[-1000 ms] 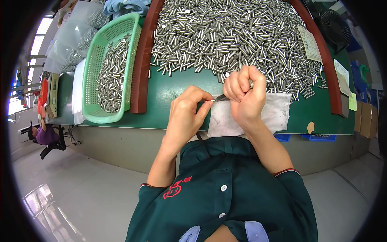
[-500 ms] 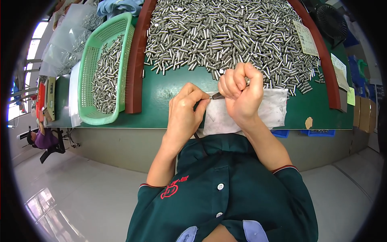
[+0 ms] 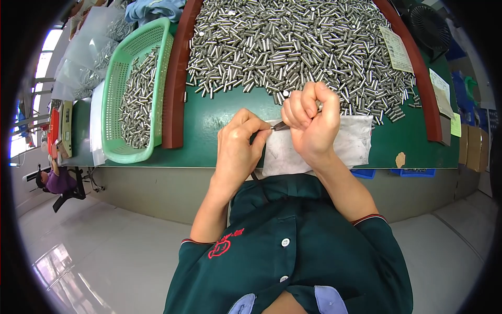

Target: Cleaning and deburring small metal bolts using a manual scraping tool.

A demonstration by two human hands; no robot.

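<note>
My left hand (image 3: 237, 145) is closed in a pinch, thumb against forefinger, on a small metal pin (image 3: 272, 127) whose end just shows at the fingertips. My right hand (image 3: 316, 124) is wrapped in a fist around a slim dark tool (image 3: 281, 125); its narrow tip meets the pin, and its handle is hidden by the fingers. Below the right hand a stained white cloth (image 3: 348, 144) lies on the green tabletop (image 3: 222, 110). Beyond both hands spreads a large heap of short shiny metal pins (image 3: 282, 47).
Red-brown rails (image 3: 174, 99) flank the heap. A green basket (image 3: 109, 104) with more pins stands left, beside clear bags (image 3: 78, 73) and a scale (image 3: 64, 128). Paper slips (image 3: 396, 49) and a black fan (image 3: 430, 29) are right. Blue bins (image 3: 415, 172) sit below the table edge. Another person (image 3: 57, 180) sits far left.
Both hands keep almost the same pose, with only a very slight shift. The pin and the dark tool stay together at the left fingertips.
</note>
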